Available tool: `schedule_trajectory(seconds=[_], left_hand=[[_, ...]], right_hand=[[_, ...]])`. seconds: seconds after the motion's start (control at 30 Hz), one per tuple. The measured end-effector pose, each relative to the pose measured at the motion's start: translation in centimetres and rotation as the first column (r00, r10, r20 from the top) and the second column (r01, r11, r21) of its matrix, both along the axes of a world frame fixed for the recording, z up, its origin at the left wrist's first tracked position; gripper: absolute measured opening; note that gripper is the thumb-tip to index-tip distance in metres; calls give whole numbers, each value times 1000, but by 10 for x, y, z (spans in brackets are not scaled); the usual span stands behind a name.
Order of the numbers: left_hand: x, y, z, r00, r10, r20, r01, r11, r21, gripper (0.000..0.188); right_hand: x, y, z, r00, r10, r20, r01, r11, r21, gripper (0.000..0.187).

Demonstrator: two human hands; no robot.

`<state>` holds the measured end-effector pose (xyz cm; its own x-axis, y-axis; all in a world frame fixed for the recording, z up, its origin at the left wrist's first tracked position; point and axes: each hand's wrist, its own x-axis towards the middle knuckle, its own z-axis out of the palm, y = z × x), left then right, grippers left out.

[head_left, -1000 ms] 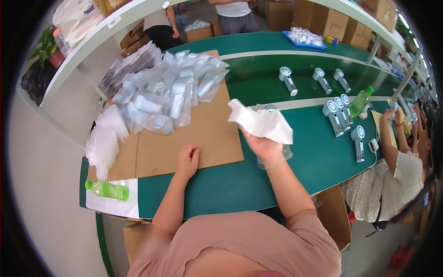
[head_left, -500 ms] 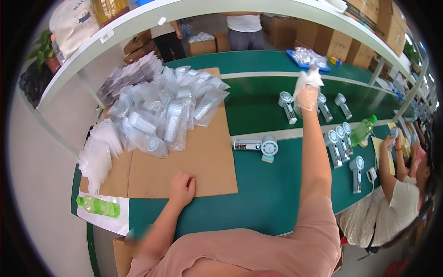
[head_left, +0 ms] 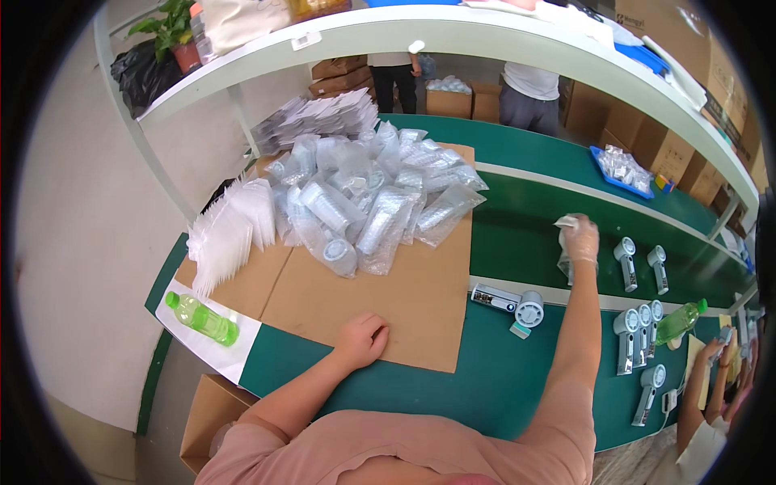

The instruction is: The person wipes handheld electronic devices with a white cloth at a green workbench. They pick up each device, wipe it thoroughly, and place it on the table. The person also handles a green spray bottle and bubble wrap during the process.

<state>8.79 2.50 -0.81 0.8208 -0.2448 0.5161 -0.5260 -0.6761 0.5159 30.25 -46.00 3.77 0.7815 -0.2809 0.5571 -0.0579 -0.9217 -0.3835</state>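
My left hand (head_left: 361, 339) rests, fingers curled into a loose fist, on the near edge of a brown cardboard sheet (head_left: 380, 311); nothing shows in it. In a clear plastic glove, my right hand (head_left: 580, 240) is over the dark green strip, closed on a crumpled white cloth (head_left: 567, 221). What lies beneath that hand is hidden. To its right, two light-blue handheld fans, one here (head_left: 626, 264) and one farther right (head_left: 659, 270), lie on the strip. Nearer me, another handheld fan (head_left: 529, 309) lies sideways beside the cardboard, a small pale block (head_left: 520, 330) against it.
Bubble-wrap pouches (head_left: 384, 222) heap on the cardboard, beside white sheets (head_left: 230, 230). Green bottles stand or lie at left (head_left: 202, 319) and right (head_left: 681, 322). Several more fans (head_left: 626, 343) lie at right. A shelf (head_left: 485, 24) spans overhead; a co-worker's hand (head_left: 713, 347) is far right.
My right hand has drawn back and lowered toward the strip with the white cloth. The leftmost of three fans there no longer shows. The view has shifted; my left hand stays on the cardboard.
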Motion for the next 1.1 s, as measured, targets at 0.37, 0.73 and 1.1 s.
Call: schedule_trajectory(seconds=[0.37,0.73,1.1], left_hand=[[-11,-23,-14,952,-183,-245,40,869,-493,12],[-66,-66,13,-26,-970,-243,-136,244,-960,57],[-80,-20,37,773,-309,-554,118,928,-354,43]], right_hand=[[-186,79,70,771,-227,595,-637,-264,724,35],[-257,249,-6,893,42,447,-293,-700,651,39],[-255,246,11,895,173,410,-404,-71,912,32]])
